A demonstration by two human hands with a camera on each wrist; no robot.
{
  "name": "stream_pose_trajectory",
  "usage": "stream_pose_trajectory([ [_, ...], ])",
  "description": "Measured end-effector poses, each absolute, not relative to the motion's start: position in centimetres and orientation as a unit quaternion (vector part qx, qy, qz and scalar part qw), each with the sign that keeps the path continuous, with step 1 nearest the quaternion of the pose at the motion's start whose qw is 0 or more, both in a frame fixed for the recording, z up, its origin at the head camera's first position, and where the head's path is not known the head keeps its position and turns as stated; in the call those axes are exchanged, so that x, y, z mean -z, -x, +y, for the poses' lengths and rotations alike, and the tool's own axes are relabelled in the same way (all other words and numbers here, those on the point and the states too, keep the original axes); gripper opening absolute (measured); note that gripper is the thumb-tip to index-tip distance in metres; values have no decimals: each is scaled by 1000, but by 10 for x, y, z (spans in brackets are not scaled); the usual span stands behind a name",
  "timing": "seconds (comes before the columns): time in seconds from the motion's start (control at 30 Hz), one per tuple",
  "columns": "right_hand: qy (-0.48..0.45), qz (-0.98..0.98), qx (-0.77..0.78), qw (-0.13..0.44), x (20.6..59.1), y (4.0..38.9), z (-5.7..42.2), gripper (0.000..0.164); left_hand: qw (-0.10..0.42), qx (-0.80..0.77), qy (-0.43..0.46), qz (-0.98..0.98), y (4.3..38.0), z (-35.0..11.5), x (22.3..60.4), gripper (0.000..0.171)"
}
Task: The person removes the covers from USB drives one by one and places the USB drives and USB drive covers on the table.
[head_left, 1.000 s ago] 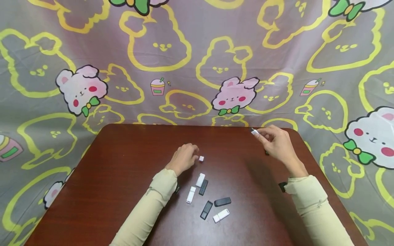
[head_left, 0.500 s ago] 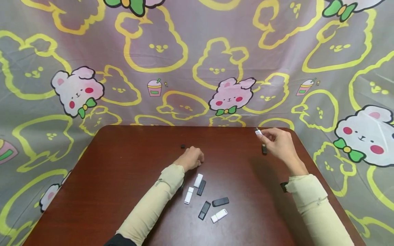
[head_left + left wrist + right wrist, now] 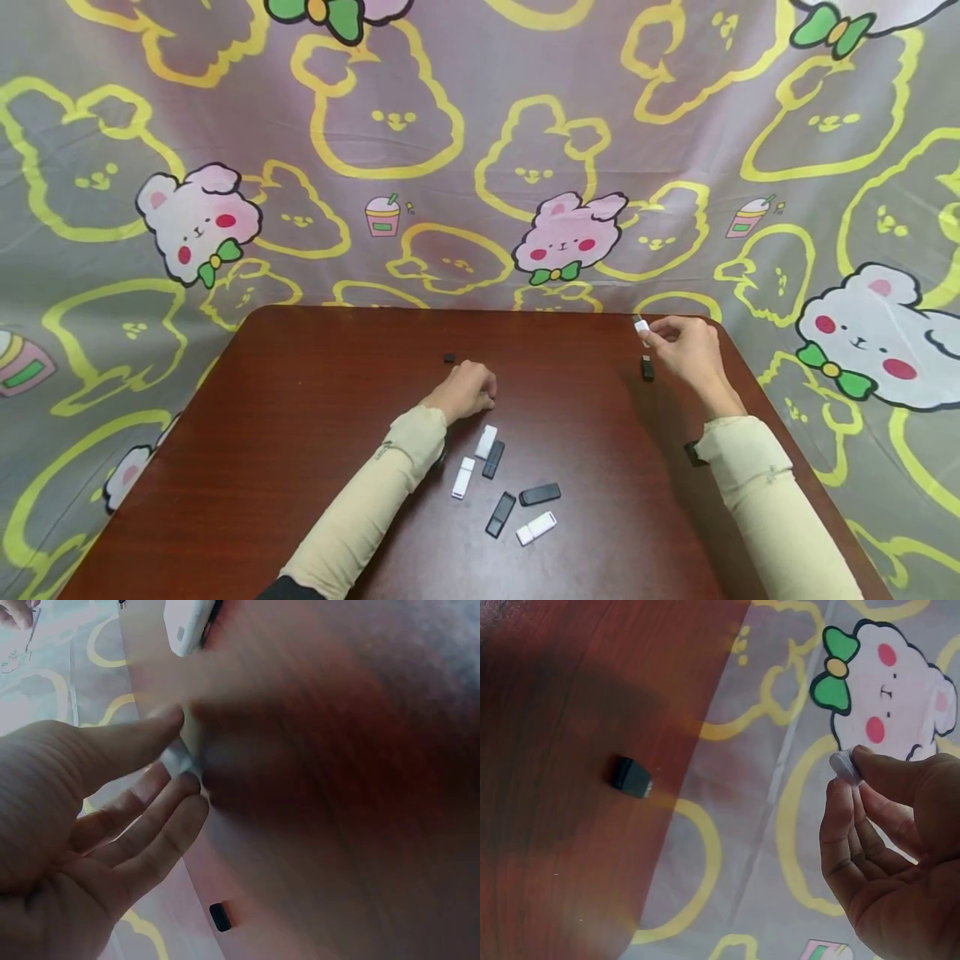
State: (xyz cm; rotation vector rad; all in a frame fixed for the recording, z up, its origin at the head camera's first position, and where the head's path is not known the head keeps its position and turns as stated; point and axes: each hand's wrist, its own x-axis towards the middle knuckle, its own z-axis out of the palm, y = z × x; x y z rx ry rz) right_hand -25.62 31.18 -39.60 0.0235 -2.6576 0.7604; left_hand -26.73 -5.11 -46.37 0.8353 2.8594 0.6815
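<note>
From where I stand, the right hand [image 3: 688,348] is up at the far right of the bench [image 3: 337,400], a white USB stick [image 3: 642,329] pinched between thumb and fingers. The grip sits on the casing, and the end with the connector points away toward the far edge; I take it that this keeps the metal free of the fingertips. The hand's shadow falls well apart from it on the wood, so the stick seems to be held in the air.

On the bench just nearer than that stick lies a black USB stick [image 3: 647,368], bare connector toward the far edge; the two point much the same way, which looks to me like deliberate lining up.

The left hand [image 3: 468,392] is low over the middle, thumb and fingers pinching a small white piece [image 3: 180,759], probably a cap. It's so small that only the fingertips can hold it. Whether they touch the wood, I can't tell. Beyond that hand, to the left, lies a little black cap [image 3: 449,358], perhaps put there to keep it apart from the sticks.

Nearer the person, six more sticks [image 3: 500,514], three white and three black, lie loosely grouped at mixed angles, within easy reach of both hands.
</note>
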Motion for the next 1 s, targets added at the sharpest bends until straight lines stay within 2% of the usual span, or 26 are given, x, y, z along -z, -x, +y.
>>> stream_pose_trajectory([
  [0.13,13,-947,-276,163,400,261,315,25,15,-227,-284,931,266,-54,466,13],
  [0.23,27,-950,-278,141,403,264,316,27,-4,-239,-290,927,262,-56,464,8],
  [0.47,53,-950,-294,93,408,272,320,27,-25,-253,-271,928,249,-60,454,10],
  [0.73,104,-949,-298,27,417,283,323,28,-16,-279,-242,929,241,-63,449,9],
  [1.0,134,-947,-291,-22,432,292,324,31,-25,-286,-252,924,235,-64,442,12],
])
